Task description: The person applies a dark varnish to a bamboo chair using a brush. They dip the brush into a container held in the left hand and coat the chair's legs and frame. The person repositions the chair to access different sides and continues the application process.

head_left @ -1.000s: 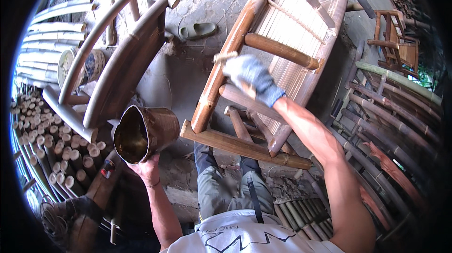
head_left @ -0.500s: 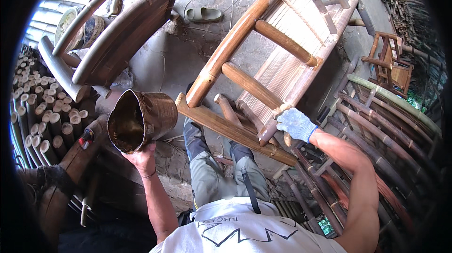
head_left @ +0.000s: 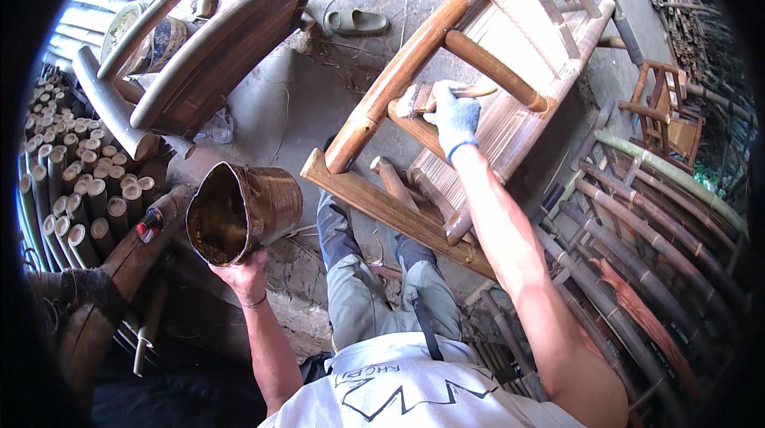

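Observation:
Under the tilted, dented brown bucket (head_left: 272,198), my bare left hand (head_left: 245,275) grips its lower side. Brown liquid shows inside, and the mouth faces left. In a pale knitted glove, my right hand (head_left: 457,117) is closed round a flat brush (head_left: 416,100); the wooden handle sticks out to the right past my fingers. The bristles touch the upper end of a rail on a bamboo chair (head_left: 356,141), close to the thick glossy side pole. The chair lies tipped before me, its slatted surface partly hidden by my hand and forearm.
At the upper left stands another bamboo chair (head_left: 231,61), with a round tub (head_left: 151,44) behind it. Cut bamboo poles (head_left: 92,189) are stacked at the left. A green slipper (head_left: 357,23) lies on the floor. Bamboo frames (head_left: 637,221) and a small chair (head_left: 661,113) stand at the right.
My right hand has moved up and left with the brush, from the chair's near lower corner to the rail's upper end. The bucket stays in my left hand almost unmoved.

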`<state>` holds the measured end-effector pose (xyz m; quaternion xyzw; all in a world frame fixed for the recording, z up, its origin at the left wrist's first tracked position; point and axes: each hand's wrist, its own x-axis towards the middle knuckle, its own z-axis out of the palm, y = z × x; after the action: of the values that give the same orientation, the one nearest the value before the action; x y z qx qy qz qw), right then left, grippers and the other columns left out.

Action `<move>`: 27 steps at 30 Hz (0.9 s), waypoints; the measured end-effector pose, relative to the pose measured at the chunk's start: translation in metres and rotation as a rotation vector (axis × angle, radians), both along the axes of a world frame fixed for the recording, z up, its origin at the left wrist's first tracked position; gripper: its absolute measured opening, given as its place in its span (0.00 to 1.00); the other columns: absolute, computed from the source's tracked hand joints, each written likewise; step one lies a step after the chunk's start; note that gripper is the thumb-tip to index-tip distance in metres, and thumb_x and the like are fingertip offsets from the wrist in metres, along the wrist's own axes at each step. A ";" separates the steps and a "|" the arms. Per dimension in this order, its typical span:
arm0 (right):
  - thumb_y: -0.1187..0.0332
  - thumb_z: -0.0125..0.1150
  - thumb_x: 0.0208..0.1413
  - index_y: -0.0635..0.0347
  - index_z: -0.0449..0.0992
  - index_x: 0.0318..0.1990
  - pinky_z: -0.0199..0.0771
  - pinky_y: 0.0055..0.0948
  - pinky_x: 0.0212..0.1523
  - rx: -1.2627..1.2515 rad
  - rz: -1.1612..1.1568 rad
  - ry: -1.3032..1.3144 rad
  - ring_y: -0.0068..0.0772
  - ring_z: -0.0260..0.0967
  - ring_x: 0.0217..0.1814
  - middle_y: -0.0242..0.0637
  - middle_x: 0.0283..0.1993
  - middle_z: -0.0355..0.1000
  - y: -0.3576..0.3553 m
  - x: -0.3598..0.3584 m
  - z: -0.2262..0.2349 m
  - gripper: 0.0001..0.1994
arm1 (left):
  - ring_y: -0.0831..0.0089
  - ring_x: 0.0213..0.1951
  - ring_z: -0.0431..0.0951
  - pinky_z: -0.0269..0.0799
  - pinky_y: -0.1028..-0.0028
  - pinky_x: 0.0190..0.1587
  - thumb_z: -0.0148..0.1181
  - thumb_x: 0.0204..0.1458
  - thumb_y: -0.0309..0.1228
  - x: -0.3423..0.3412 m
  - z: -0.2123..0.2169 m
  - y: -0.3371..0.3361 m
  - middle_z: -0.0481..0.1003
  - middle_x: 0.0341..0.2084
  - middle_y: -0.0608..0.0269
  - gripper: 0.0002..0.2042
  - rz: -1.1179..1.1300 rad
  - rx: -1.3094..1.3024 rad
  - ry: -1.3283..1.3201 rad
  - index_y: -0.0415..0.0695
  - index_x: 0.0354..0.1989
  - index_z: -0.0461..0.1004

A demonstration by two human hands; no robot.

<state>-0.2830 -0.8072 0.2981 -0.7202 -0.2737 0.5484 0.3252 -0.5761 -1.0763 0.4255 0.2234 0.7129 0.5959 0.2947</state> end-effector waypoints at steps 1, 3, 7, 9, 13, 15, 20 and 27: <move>0.65 0.62 0.52 0.65 0.74 0.33 0.79 0.34 0.34 -0.141 -0.120 0.172 0.34 0.74 0.33 0.41 0.31 0.74 0.006 0.013 -0.008 0.11 | 0.68 0.51 0.73 0.68 0.68 0.55 0.77 0.31 0.33 -0.003 -0.005 -0.002 0.71 0.51 0.61 0.43 -0.033 0.004 0.003 0.36 0.61 0.63; 0.67 0.61 0.51 0.66 0.71 0.36 0.80 0.35 0.33 -0.241 -0.159 0.152 0.37 0.75 0.34 0.45 0.34 0.72 0.004 0.025 -0.024 0.11 | 0.68 0.52 0.73 0.68 0.68 0.56 0.73 0.33 0.29 -0.006 -0.009 0.000 0.71 0.52 0.61 0.41 -0.074 0.000 0.001 0.37 0.62 0.62; 0.67 0.63 0.51 0.69 0.74 0.37 0.81 0.35 0.35 -0.315 0.104 -0.129 0.39 0.77 0.33 0.49 0.34 0.75 0.017 0.069 -0.066 0.13 | 0.68 0.49 0.73 0.70 0.68 0.54 0.69 0.34 0.28 -0.005 -0.013 0.016 0.72 0.49 0.62 0.38 -0.116 -0.022 0.038 0.37 0.60 0.63; 0.63 0.62 0.52 0.69 0.76 0.35 0.81 0.36 0.35 -0.245 0.463 -0.507 0.39 0.78 0.33 0.49 0.33 0.76 0.018 0.133 -0.105 0.14 | 0.68 0.48 0.74 0.70 0.68 0.52 0.68 0.34 0.28 0.001 -0.013 0.036 0.72 0.48 0.62 0.37 -0.118 0.012 0.012 0.37 0.59 0.64; 0.50 0.56 0.58 0.60 0.82 0.33 0.79 0.34 0.41 -0.462 0.440 -0.635 0.35 0.79 0.40 0.47 0.37 0.80 0.032 0.121 -0.020 0.21 | 0.70 0.48 0.72 0.68 0.68 0.54 0.81 0.30 0.42 -0.007 -0.018 0.015 0.72 0.49 0.62 0.46 -0.068 -0.061 -0.010 0.36 0.59 0.64; 0.52 0.62 0.57 0.62 0.80 0.37 0.79 0.31 0.40 -0.001 0.012 -0.106 0.28 0.77 0.42 0.39 0.39 0.79 0.030 0.096 -0.013 0.19 | 0.69 0.47 0.74 0.70 0.69 0.50 0.77 0.34 0.38 -0.006 -0.024 0.023 0.73 0.47 0.61 0.40 -0.136 -0.015 0.061 0.37 0.58 0.65; 0.60 0.67 0.57 0.66 0.75 0.49 0.72 0.26 0.51 0.376 -0.295 0.207 0.25 0.72 0.47 0.30 0.44 0.75 0.013 -0.011 -0.020 0.20 | 0.69 0.46 0.75 0.71 0.69 0.49 0.75 0.37 0.37 -0.001 -0.013 0.040 0.73 0.47 0.61 0.37 -0.146 0.020 -0.009 0.37 0.57 0.65; 0.70 0.58 0.51 0.50 0.79 0.44 0.74 0.36 0.53 0.970 0.810 -0.585 0.40 0.75 0.49 0.37 0.43 0.76 -0.094 -0.066 -0.017 0.12 | 0.67 0.48 0.74 0.71 0.68 0.51 0.74 0.37 0.37 -0.005 -0.005 0.043 0.73 0.49 0.60 0.38 -0.158 0.029 -0.016 0.37 0.58 0.65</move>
<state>-0.3487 -0.9010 0.2814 -0.4528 -0.8114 0.2254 0.2928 -0.5806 -1.0336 0.4207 0.2785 0.6820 0.5828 0.3430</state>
